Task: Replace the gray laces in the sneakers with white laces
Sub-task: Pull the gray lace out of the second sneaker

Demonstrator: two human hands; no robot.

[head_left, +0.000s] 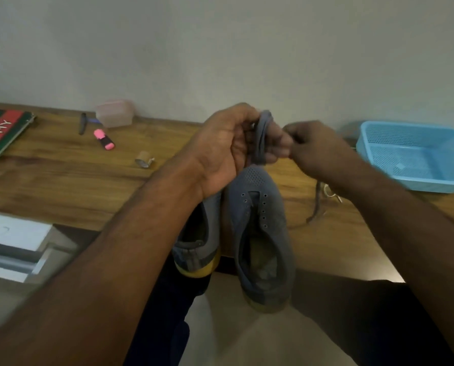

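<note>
home study corner | wooden desk [62,186] against a plain wall [220,48] | book [3,133], pink highlighter [104,139], pen [82,123], blue plastic basket [416,180] lying about on it

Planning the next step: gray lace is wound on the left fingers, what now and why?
Probably slip the coiled gray lace off the left hand, with the right hand pinching its end, and set it on the table: the right sneaker shows empty eyelets.
</note>
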